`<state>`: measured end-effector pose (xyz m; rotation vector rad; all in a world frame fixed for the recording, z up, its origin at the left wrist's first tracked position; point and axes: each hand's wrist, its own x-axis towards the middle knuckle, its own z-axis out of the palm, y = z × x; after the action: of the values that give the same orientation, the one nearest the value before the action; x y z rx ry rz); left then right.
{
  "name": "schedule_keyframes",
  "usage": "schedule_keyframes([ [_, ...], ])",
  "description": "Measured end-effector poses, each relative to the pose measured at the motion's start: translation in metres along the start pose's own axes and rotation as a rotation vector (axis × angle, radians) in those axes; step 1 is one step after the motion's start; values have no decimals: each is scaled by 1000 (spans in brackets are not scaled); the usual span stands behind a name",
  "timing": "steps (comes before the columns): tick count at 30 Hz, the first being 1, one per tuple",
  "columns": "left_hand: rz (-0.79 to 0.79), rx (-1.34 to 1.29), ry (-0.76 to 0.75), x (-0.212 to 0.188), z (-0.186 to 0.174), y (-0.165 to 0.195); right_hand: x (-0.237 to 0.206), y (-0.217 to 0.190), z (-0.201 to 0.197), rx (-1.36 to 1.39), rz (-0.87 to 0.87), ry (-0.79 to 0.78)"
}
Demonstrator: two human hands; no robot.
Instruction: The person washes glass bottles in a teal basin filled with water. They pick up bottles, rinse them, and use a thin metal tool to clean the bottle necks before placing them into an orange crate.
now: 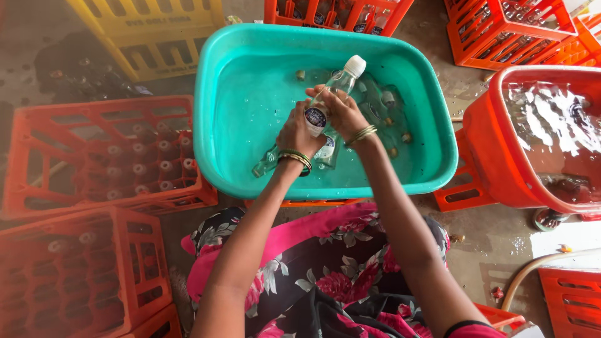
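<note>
Over the teal tub [250,56], both hands clamp one capped clear bottle [332,94]: left hand [299,133] at the labelled base, right hand [343,112] round the body. Wet, apparently glass: slippery, rigid, breakable. Best gripped mid-body. More bottles [382,100] lie submerged.

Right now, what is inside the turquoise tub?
The turquoise tub holds water and several clear bottles lying submerged. Both hands grip a white-capped bottle above it. They cover the bottles directly beneath.

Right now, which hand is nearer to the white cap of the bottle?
The right hand. It grips the clear bottle just below the white cap; the left hand holds the bottle's lower end, farther away.
</note>
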<state>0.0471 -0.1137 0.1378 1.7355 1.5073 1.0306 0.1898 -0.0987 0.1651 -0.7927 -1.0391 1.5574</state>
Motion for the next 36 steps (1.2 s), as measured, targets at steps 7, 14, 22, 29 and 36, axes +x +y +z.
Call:
schedule_keyframes([
  [7,-140,-19,-227,11,11,-21,-42,-26,-73,-823,446,-161],
  [14,-165,-235,-166,22,27,-41,-45,2,-105,-1673,659,19],
  [22,-269,-354,-221,29,34,-44,-32,-72,-56,-851,-155,132],
  [29,-97,-231,-373,30,10,-44,-59,-48,-84,-1289,-482,222],
  [36,-25,-219,-286,34,-12,-46,-86,16,-105,-1251,-67,124],
])
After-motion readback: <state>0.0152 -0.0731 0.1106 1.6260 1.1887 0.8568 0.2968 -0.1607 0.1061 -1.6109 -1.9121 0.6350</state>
